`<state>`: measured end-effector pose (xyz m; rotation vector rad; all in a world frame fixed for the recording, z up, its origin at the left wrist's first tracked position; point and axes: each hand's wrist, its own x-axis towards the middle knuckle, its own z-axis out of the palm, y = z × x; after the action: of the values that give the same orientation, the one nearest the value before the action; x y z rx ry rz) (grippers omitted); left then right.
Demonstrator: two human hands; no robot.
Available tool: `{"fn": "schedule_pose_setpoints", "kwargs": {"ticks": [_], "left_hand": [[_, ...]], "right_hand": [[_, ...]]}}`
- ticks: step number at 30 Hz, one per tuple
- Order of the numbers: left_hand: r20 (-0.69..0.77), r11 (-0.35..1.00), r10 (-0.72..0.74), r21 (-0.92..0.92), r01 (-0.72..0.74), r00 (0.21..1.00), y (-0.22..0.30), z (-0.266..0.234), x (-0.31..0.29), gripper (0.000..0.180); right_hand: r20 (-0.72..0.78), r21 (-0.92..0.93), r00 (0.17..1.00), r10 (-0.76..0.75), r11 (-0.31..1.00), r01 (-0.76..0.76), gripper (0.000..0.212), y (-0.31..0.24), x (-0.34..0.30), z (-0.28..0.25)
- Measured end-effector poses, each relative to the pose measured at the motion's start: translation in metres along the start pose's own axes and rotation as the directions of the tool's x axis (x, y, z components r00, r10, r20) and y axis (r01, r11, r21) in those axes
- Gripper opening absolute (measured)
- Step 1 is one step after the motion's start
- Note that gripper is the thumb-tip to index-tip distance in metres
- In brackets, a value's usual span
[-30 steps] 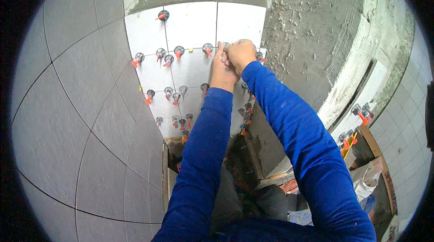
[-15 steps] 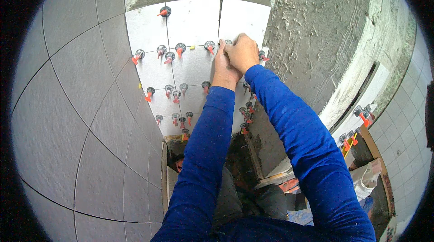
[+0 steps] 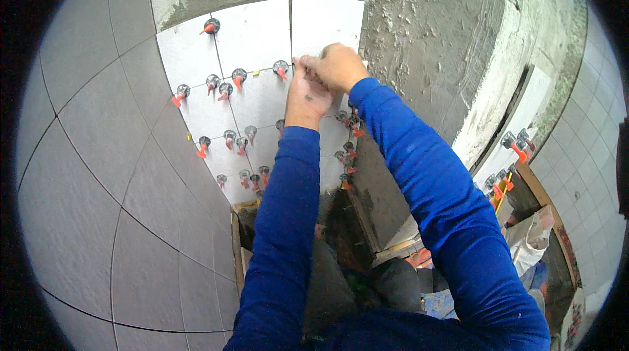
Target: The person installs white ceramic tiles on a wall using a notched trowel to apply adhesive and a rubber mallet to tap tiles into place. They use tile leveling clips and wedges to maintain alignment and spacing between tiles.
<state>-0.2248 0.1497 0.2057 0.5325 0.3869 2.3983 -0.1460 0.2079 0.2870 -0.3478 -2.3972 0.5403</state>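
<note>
My left hand [image 3: 308, 94] is raised, palm partly showing, at the bottom edge of the upper right white wall tile [image 3: 327, 22]. Its fingers are closed, with the tips by the vertical joint. My right hand [image 3: 342, 68] is curled against it from the right, over the lower part of that tile. Whatever the fingers of both hands pinch is hidden between them. Just left of the hands, a tile levelling clip with a dark round cap and red handle [image 3: 281, 70] sits on the joint. A small yellow spacer [image 3: 256, 73] is farther left.
Several more levelling clips [image 3: 238, 78] dot the joints of the white tiles. Large grey tiles [image 3: 85, 141] cover the left wall. Rough grey mortar [image 3: 426, 43] covers the wall on the right. Loose levelling clips [image 3: 514, 144] and a whitish bag [image 3: 529, 236] are at lower right.
The wall has shifted left in the view. The dark clip cap visible earlier at my right fingertips is now hidden by my hands, which stay together at the same tile edge.
</note>
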Motion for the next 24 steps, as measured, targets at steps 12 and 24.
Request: {"fn": "schedule_pose_setpoints", "kwargs": {"ticks": [12,24], "left_hand": [[0.408,-0.162,0.824,0.834,-0.527,0.392,0.022,0.040,-0.065,0.026],[0.799,-0.993,-0.116,-0.087,-0.077,0.590,0.105,0.145,0.025,0.043]], "right_hand": [[0.012,0.265,0.992,0.122,0.957,-0.121,0.048,0.014,0.015,0.038],[0.192,0.742,0.955,0.226,0.603,-0.292,0.032,0.005,-0.017,0.041]]}}
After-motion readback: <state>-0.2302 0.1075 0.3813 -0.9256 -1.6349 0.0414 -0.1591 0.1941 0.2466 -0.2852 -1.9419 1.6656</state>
